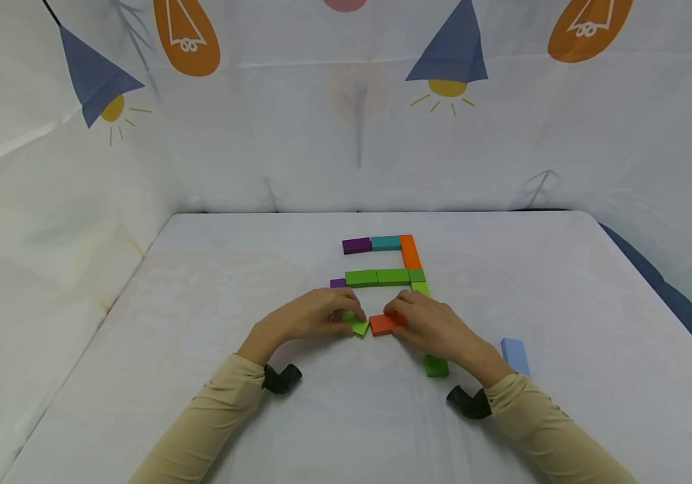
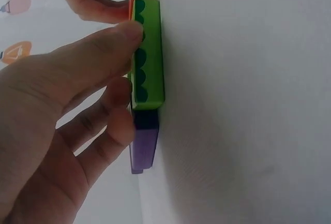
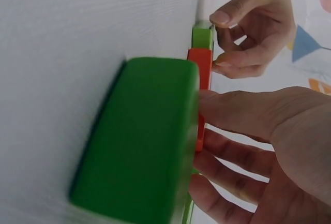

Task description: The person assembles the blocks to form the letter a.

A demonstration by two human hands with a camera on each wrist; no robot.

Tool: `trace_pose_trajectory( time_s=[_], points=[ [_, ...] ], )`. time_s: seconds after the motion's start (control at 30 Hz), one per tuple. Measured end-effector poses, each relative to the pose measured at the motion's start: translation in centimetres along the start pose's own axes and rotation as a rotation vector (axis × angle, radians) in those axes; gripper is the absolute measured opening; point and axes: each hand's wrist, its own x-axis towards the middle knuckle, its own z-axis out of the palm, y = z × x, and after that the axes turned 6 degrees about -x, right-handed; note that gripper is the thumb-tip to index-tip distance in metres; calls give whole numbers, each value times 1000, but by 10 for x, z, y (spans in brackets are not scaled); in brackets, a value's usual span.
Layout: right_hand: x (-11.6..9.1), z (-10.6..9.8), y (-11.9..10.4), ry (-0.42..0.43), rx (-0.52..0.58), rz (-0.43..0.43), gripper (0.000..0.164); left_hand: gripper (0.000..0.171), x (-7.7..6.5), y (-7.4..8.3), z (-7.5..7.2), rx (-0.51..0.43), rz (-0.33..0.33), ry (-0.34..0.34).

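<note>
My left hand pinches a light green block, which lies slightly turned on the white table. In the left wrist view, dark green scallops mark the side of this block, and a purple block is beyond it. Just to the right, my right hand grips a red-orange block between thumb and fingers. The two held blocks almost meet end to end. A dark green block lies under the right wrist and looms large in the right wrist view. The hands partly cover the blocks behind them.
Farther back, a purple block, a teal block and an orange block form a corner. Below runs a row of green blocks, with a small purple block at its left. A light blue block lies beside the right forearm.
</note>
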Motion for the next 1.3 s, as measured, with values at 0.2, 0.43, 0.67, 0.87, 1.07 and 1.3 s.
trace_pose_trajectory(
  time_s=[0.2, 0.43, 0.67, 0.87, 1.07, 1.3],
  points=[
    [0, -5, 1, -25, 5, 21, 31, 35, -7, -3, -6, 33, -55, 86],
    [-6, -17, 9, -34, 83, 7, 29, 45, -12, -10, -9, 47, -121, 92],
    [-12, -29, 18, -137, 122, 34, 26, 40, -16, -13, -15, 12, -177, 59],
    [-13, -33, 17, -284, 105, 20, 37, 37, -17, -14, -18, 13, -197, 46],
    [-12, -33, 14, -317, 103, 1, 43, 39, -18, -16, -19, 35, -202, 38],
    [-12, -30, 15, -303, 133, -16, 42, 38, -17, -17, -18, 70, -171, 45]
  ],
)
